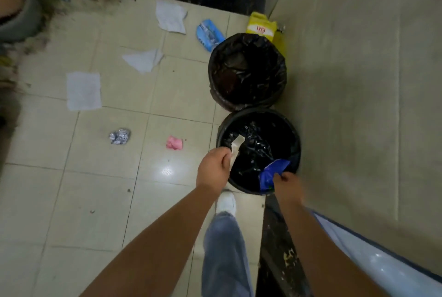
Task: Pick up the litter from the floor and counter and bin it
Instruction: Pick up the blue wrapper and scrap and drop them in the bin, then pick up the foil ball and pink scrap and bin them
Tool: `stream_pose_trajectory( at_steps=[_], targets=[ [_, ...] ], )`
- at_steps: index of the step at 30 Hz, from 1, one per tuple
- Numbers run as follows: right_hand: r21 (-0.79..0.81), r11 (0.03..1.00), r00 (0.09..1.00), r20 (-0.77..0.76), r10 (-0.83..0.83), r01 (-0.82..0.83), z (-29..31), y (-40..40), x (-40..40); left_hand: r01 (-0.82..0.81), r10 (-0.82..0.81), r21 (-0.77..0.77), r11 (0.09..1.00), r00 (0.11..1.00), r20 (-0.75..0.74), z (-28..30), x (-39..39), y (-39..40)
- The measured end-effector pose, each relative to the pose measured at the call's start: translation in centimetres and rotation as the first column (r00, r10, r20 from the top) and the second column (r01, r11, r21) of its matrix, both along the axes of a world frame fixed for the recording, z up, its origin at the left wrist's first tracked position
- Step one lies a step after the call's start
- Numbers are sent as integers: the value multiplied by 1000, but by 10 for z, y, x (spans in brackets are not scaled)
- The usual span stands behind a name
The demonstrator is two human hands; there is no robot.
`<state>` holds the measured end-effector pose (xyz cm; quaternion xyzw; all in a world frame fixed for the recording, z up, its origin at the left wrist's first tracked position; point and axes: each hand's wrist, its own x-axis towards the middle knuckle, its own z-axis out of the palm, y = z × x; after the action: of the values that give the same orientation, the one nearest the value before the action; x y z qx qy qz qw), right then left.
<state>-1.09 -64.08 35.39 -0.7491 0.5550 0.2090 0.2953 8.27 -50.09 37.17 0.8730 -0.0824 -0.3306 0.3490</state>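
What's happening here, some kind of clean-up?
Yes. A person stands over the nearer bin, holding a scrap of paper in the left hand and a blue wrapper in the right hand, both above its opening and not yet dropped. Litter remains on the floor: white paper sheets, a foil ball, a pink wad, a blue packet and a yellow bag by the far bin.

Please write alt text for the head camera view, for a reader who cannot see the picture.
Seen from above, a person holds a pale paper scrap in the left hand and a blue wrapper in the right hand over the nearer of two black-lined bins. White papers, a foil ball and a pink scrap lie on the tiled floor.
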Motion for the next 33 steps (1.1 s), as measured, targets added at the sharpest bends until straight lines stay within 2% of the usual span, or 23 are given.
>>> stream_pose_trajectory(
  at_steps=[5, 7, 10, 14, 17, 19, 21, 25, 28, 33],
  targets=[
    [171, 985, 999, -28, -29, 33, -24, -35, 27, 126, -87, 174, 977, 973, -216, -39, 19, -55],
    [236, 970, 992, -97, 84, -59, -30, -38, 33, 156, -82, 270, 950, 961, -265, -51, 22, -61],
    [328, 921, 942, -182, 281, -211, -35, -34, 33, 200, -137, 377, 904, 973, -186, -52, 21, -49],
    [320, 806, 757, -293, 584, -498, -25, -16, 35, 433, -421, 512, 742, 895, -147, -29, 24, -6],
    [222, 751, 728, -188, 659, -622, -9, 11, 54, 503, -518, 616, 606, 837, -174, -9, 38, 38],
    [175, 707, 697, -126, 706, -685, -1, 32, 73, 466, -524, 688, 557, 839, -144, 5, 54, 62],
    [122, 651, 649, -61, 758, -749, 8, 53, 96, 393, -497, 738, 548, 863, -91, 15, 71, 83],
    [5, 575, 574, 43, 818, -818, 20, 96, 142, 251, -383, 756, 604, 924, -1, 23, 106, 129],
    [15, 519, 520, 14, 854, -854, 20, 130, 172, 194, -304, 751, 632, 953, 9, 19, 128, 176],
    [29, 489, 482, -120, 868, -872, 10, 191, 215, 242, -283, 729, 640, 957, -70, -8, 172, 262]
  ],
)
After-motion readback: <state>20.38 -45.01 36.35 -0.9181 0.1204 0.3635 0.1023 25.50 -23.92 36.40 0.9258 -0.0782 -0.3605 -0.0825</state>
